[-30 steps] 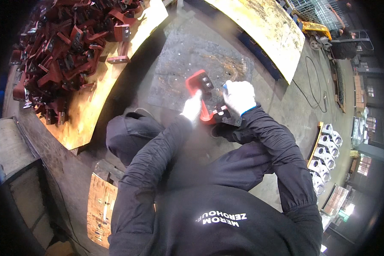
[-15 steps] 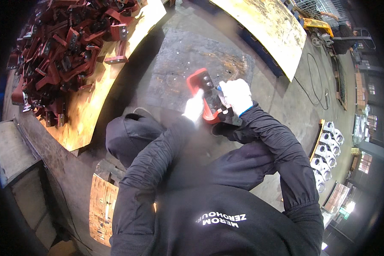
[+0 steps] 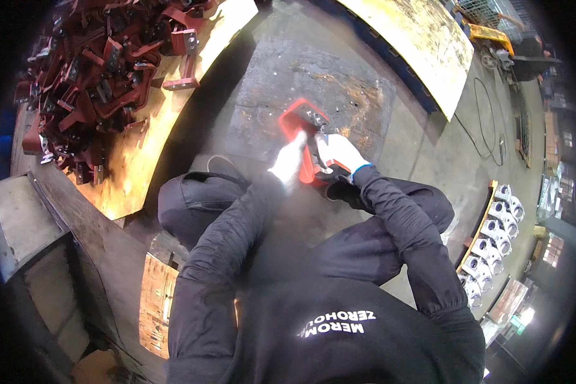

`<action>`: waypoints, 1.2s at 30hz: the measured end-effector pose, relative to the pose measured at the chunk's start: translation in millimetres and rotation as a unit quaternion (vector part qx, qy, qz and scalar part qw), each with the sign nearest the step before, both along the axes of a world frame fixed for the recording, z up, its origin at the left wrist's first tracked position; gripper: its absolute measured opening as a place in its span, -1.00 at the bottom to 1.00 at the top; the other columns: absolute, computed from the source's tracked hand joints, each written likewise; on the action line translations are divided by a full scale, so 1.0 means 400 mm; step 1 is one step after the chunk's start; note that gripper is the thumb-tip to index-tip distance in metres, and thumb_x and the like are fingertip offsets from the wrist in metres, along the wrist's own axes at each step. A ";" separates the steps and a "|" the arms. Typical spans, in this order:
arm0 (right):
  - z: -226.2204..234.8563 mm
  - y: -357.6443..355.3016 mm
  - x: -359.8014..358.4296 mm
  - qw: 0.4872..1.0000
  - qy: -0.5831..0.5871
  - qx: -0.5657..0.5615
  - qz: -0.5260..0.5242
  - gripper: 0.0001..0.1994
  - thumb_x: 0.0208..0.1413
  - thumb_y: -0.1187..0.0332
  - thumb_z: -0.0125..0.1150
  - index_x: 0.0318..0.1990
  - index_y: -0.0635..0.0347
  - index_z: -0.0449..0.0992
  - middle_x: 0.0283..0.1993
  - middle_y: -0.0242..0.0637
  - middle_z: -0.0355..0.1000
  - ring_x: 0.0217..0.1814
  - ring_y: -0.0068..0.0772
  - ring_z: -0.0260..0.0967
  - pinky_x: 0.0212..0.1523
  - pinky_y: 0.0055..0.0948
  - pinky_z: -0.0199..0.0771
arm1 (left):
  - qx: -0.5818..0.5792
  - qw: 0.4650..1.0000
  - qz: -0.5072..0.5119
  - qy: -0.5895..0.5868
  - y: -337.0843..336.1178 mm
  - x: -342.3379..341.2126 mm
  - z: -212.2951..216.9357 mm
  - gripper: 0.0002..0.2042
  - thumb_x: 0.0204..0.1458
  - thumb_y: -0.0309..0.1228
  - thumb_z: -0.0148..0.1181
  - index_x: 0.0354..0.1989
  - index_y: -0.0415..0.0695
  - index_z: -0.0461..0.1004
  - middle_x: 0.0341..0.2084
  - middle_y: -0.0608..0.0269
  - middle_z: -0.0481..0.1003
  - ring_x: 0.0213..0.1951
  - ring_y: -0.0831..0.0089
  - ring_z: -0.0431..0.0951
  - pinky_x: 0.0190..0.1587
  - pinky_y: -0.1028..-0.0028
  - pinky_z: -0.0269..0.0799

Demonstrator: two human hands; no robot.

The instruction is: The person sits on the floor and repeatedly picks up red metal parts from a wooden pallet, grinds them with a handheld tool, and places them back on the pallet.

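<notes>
A red metal bracket [image 3: 290,120] with a black bolted plate [image 3: 313,117] is held up in front of my knees, tilted. My left hand [image 3: 289,161], in a white glove, is closed on the bracket's near left side, thumb over its edge. White-gloved too, with a blue cuff, my right hand [image 3: 341,155] is at the bracket's right side, against the dark plates. Its fingers are drawn together, with a small bluish bit at their tips that I cannot make out. The gloves cover the middle of the bracket.
Many similar red brackets [image 3: 83,96] lie heaped on a wooden board [image 3: 163,137] at the left. A dark flat plate [image 3: 269,83] is on the floor ahead. Another wooden-topped stand [image 3: 422,45] is at the far right. Silver ring-shaped castings [image 3: 493,237] stand in rows at the right.
My right hand has turned and shifted slightly down along the bracket, its fingers now straighter. The bracket's upper end has tilted a little. My left hand keeps its hold.
</notes>
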State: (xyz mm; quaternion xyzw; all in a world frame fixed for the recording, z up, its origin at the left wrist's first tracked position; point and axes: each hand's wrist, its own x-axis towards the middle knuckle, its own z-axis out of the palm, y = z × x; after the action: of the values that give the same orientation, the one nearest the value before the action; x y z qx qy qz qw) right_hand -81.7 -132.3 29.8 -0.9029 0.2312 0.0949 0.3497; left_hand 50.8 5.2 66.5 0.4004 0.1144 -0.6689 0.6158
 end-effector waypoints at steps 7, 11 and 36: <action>0.237 -0.036 0.017 0.987 0.019 0.117 -0.111 -0.51 0.28 0.01 -0.01 -0.36 0.35 0.52 -0.53 -0.26 0.45 -0.62 -0.46 0.38 -0.57 -0.43 0.37 | 0.071 0.987 -0.059 -0.129 0.018 0.018 0.020 -0.43 0.21 0.07 0.05 0.10 -0.23 0.37 -0.16 0.19 0.44 -0.26 0.42 0.52 -0.22 0.39 0.54; 0.003 -0.026 -0.083 0.954 -0.022 0.174 -0.243 -0.53 0.30 0.01 0.00 -0.33 0.32 0.52 -0.54 -0.35 0.43 -0.60 -0.51 0.37 -0.55 -0.43 0.40 | -0.002 0.991 -0.050 -0.124 -0.015 -0.010 0.027 -0.44 0.21 0.07 0.06 0.07 -0.24 0.38 -0.18 0.19 0.44 -0.24 0.44 0.50 -0.30 0.39 0.56; 0.608 0.105 0.049 0.937 -0.100 -0.314 -0.118 -0.58 0.15 0.16 0.21 0.17 -0.06 0.46 -0.14 -0.12 0.56 -0.15 -0.10 0.54 -0.15 -0.29 0.53 | -0.098 0.968 0.213 -0.091 -0.190 0.231 0.174 -0.88 0.19 -0.37 0.07 -0.20 -0.08 0.29 -0.52 0.26 0.39 -0.59 0.40 0.40 -0.53 0.38 0.38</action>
State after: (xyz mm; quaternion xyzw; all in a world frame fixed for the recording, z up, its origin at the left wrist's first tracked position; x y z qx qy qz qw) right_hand -62.1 -90.2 273.1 -0.9378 0.3179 -0.1156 0.0786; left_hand 143.2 -70.9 136.1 0.3638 0.0748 -0.4909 0.7881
